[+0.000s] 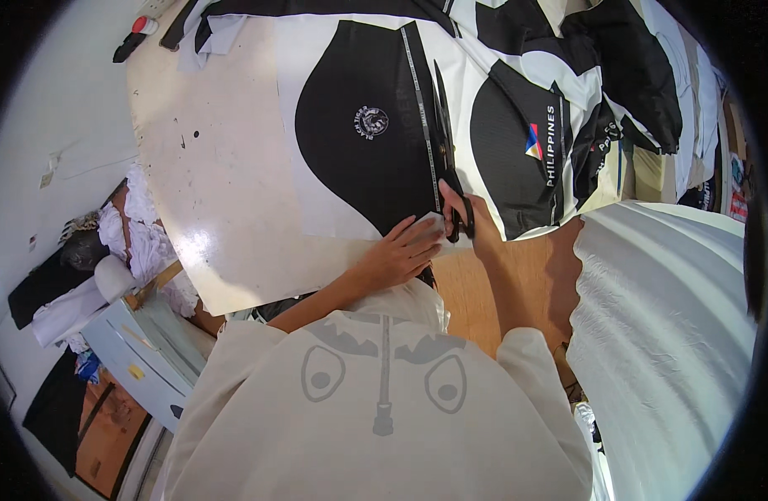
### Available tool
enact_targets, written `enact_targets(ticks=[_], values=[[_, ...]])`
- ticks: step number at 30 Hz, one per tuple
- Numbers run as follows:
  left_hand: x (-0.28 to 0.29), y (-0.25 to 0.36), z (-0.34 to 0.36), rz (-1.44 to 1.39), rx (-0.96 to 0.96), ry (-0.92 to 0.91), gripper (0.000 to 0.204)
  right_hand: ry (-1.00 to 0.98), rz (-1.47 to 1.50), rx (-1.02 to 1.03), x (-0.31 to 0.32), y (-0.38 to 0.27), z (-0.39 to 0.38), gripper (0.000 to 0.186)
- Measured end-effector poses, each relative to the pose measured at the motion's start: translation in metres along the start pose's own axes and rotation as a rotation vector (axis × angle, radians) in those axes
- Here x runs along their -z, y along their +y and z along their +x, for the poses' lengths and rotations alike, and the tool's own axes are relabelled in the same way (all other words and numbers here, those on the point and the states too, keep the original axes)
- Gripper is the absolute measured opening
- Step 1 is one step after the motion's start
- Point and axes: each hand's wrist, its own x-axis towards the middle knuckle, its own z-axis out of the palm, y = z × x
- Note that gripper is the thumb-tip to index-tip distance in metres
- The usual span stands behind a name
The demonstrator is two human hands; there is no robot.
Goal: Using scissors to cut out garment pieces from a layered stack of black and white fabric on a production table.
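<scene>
A large printed fabric sheet lies over the table, with a black rounded panel [351, 117] bearing a round white emblem. Along that panel's right side runs a narrow lettered strip [421, 108]. My right hand [476, 219] is closed round the handles of long black scissors [447, 138], whose blades point away from me over the white fabric just right of the strip. At the panel's near edge, my left hand [407, 248] rests with fingers stretched out on the white border. A second black panel [517, 150], with white lettering and a small coloured mark, lies to the right.
Pale tabletop [225, 184] extends to the left. More black and white fabric [626, 58] is heaped at the far right, and a white cloth [668, 309] drapes on the near right. Beyond the table's left edge stand white bundles [138, 217] and a light-blue cabinet [138, 351].
</scene>
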Motion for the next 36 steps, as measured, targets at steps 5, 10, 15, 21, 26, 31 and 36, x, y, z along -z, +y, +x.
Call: enact_targets(ticks=[5, 10, 15, 21, 26, 31, 36], values=[[0.002, 0.003, 0.002, 0.0, 0.002, -0.001, 0.046, 0.016, -0.012, -0.055, -0.003, -0.018, 0.017, 0.058], [0.004, 0.004, 0.002, 0.023, -0.017, -0.025, 0.048, 0.036, 0.025, -0.035, -0.004, -0.018, 0.027, 0.054], [0.005, 0.005, 0.003, -0.006, 0.0, -0.006, 0.043, 0.062, 0.005, -0.01, -0.002, -0.018, 0.025, 0.056], [0.01, 0.005, 0.004, -0.013, 0.004, -0.023, 0.048, 0.026, -0.036, -0.035, -0.004, -0.046, 0.037, 0.061], [0.007, 0.005, 0.003, -0.02, 0.012, -0.026, 0.047, 0.042, -0.02, -0.04, -0.007, -0.049, 0.05, 0.06], [0.008, 0.003, 0.002, 0.002, 0.004, -0.03, 0.046, 0.06, 0.016, -0.024, -0.01, -0.039, 0.053, 0.058], [0.008, 0.003, 0.001, 0.035, -0.011, -0.038, 0.05, 0.077, 0.0, -0.008, -0.012, -0.048, 0.052, 0.056]])
